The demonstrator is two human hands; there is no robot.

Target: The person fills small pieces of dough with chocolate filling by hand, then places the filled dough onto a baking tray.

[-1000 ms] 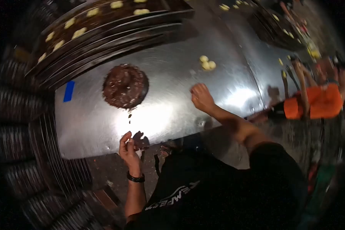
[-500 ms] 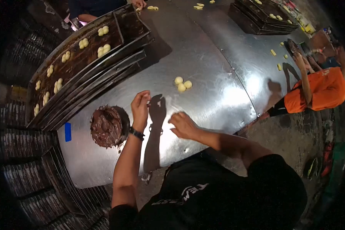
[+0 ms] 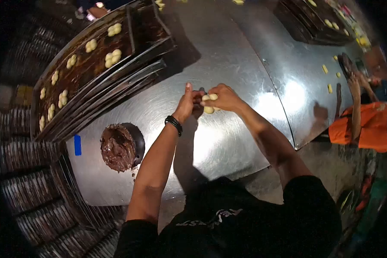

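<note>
A small cluster of pale dough balls (image 3: 208, 109) rests on the metal tabletop, partly covered by my hands. My right hand (image 3: 226, 98) is closed around the upper balls of that cluster from the right. At its left, my left hand (image 3: 188, 102) has the thumb raised and the fingers stretched toward the balls; nothing shows in its palm, and whether it touches the dough is hard to see. A bowl (image 3: 140, 144) heaped with glossy brown paste (image 3: 117, 147) stands left of my left forearm.
Stacked dark baking trays (image 3: 90, 64) line the left side, the top one bearing clusters of dough balls (image 3: 113, 58). More trays (image 3: 307, 19) stand at the far right. Blue tape (image 3: 77, 145) marks the steel table (image 3: 228, 47). A co-worker in orange (image 3: 360, 127) handles dough pieces at right.
Both hands have moved forward and come together at the dough balls; the right hand has closed on them. The camera view has shifted slightly, and the co-worker at right has moved a little.
</note>
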